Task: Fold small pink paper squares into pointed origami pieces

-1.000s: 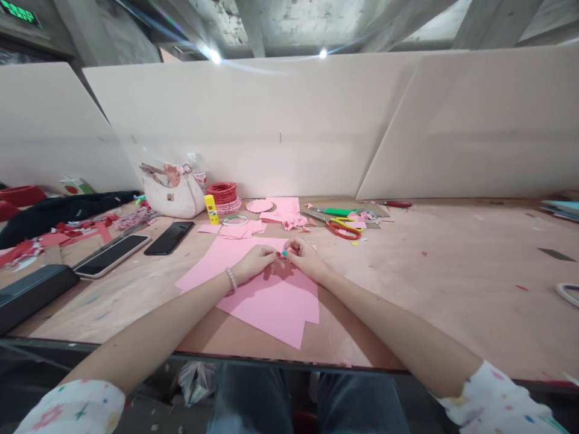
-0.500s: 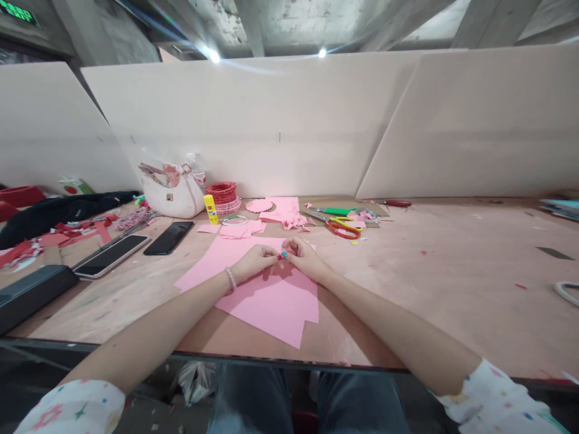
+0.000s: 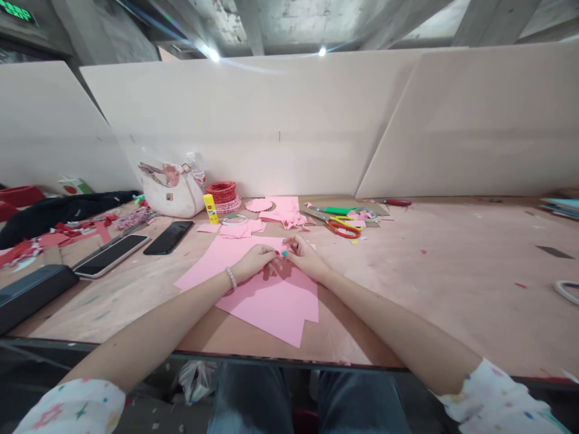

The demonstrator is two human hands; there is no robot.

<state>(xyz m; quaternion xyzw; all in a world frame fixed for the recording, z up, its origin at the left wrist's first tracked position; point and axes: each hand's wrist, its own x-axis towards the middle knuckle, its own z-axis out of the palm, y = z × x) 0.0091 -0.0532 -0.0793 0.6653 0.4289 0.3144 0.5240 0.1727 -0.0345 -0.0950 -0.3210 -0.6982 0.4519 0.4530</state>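
Observation:
My left hand and my right hand meet fingertip to fingertip above a large pink paper sheet lying on the wooden table. Both hands are closed in a pinch on a small pink paper piece between them; most of it is hidden by my fingers. A bead bracelet sits on my left wrist. Smaller pink paper pieces lie just beyond my hands.
Two phones lie to the left, with a white handbag, a yellow glue stick and a red woven basket behind. Orange-handled scissors and pink scraps lie at the back. Red paper scraps cover the far left.
My hands have barely moved; the fingers have only shifted slightly on the small pink piece. The view has tilted a little.

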